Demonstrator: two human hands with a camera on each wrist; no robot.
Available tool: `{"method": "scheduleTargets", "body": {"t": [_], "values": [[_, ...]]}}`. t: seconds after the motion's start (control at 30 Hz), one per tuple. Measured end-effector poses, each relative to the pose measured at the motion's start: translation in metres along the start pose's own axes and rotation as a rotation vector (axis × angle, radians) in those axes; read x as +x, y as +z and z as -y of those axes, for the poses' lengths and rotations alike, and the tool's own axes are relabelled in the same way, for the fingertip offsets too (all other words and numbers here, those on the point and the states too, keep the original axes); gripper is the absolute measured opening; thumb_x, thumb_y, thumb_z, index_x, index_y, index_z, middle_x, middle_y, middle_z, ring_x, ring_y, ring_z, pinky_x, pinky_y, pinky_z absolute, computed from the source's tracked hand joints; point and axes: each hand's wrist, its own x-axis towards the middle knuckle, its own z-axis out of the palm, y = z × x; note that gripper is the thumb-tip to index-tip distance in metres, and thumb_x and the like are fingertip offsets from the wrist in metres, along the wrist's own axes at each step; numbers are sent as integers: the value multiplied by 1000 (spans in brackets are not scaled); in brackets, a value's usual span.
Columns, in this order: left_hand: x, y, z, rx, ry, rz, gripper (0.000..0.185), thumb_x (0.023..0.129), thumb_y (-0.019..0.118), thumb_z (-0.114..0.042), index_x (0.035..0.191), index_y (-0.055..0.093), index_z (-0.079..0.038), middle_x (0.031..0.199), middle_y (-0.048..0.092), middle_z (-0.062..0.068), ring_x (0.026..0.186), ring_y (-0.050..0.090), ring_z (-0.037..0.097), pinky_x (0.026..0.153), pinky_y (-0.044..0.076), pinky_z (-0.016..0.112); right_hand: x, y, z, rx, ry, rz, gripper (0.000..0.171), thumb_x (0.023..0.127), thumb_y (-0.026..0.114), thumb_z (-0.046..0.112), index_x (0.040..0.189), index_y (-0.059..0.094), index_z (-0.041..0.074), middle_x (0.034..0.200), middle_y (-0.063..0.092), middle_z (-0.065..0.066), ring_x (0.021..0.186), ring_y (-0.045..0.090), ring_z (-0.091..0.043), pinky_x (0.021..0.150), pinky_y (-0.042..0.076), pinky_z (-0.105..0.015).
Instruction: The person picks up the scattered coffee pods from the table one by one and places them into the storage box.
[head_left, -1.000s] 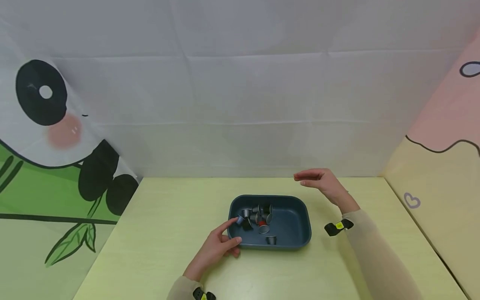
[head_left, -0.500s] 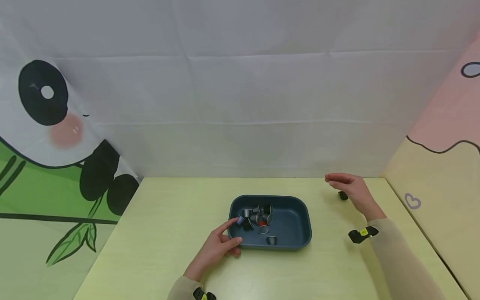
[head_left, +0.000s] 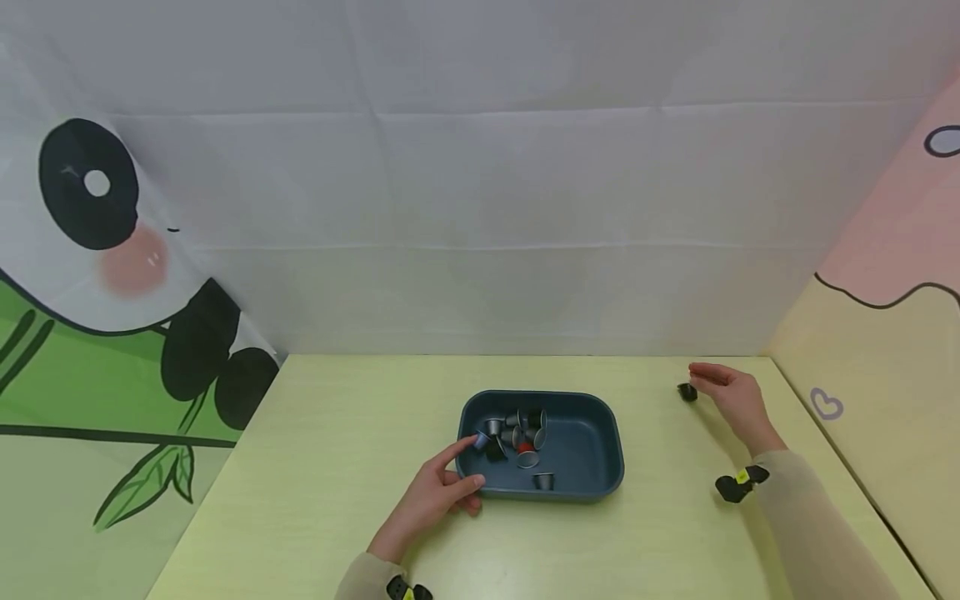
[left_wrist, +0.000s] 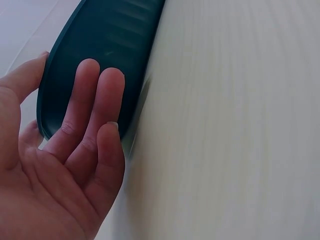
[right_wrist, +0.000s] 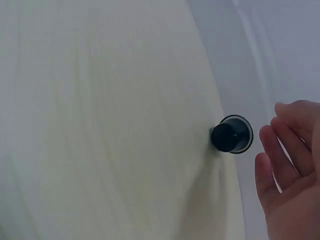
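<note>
My left hand (head_left: pixel 435 496) holds the front left corner of a dark blue tray (head_left: pixel 592 450). In the left wrist view, its middle fingers lie against the outer wall of the tray (left_wrist: pixel 125 30) and the thumb reaches over the rim. Several coffee capsules, a red one (head_left: pixel 525 448) and a silver one (head_left: pixel 543 481) among them, lie inside, mostly in its left half. To the right, a black coffee capsule (head_left: pixel 687 392) is on the table by itself. My right hand (head_left: pixel 738 408) is beside that capsule (right_wrist: pixel 232 134), fingers loosely bent and apart from it.
A pale yellow table (head_left: pixel 337 433) carries the tray. A white sheet (head_left: pixel 480 208) hangs behind its back edge. Printed panels stand at both sides, green with dark shapes on the left and pink and cream (head_left: pixel 885 383) on the right.
My right hand has moved right and slightly down, away from the tray toward the black coffee capsule, which came into sight. The left hand and tray have stayed in place.
</note>
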Motion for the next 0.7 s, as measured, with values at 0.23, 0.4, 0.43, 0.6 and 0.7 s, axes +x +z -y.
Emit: {"method": "scheduleTargets", "body": {"t": [0.23,0.4,0.43,0.6,0.7], "values": [[2,0,3,-4,-5,2,68,94,72,-22,154,40,-19,75,71,16,67,72,32,65,57,37,-2,2,-13,-127,28,65,51,99,64,28,140,55,-1,143,50,-25,135,37,-50,103,31,-63],[2,0,2,-2,0,3,68,94,72,-23,154,40,-18,75,71,16,67,72,32,65,57,37,-1,5,-17,-185,27,84,48,96,68,23,137,58,0,140,51,-29,129,44,-52,101,33,-64],[2,0,2,-3,-2,3,68,94,72,-23,153,40,-18,75,71,16,67,72,32,65,57,37,-1,6,-17,-195,22,84,48,95,70,21,136,59,-1,139,51,-30,127,45,-53,100,34,-64],[0,-1,1,-11,16,9,69,94,72,-21,154,38,-14,75,71,17,67,72,33,65,58,39,-1,11,-20,-235,-5,74,46,91,74,15,132,62,-1,134,54,-31,123,50,-53,98,39,-61],[0,-1,1,-15,22,14,69,94,71,-21,154,38,-14,75,71,17,67,72,33,66,58,39,-2,12,-22,-244,-13,72,45,90,74,13,132,62,-1,133,55,-32,122,51,-52,98,40,-60]]}}
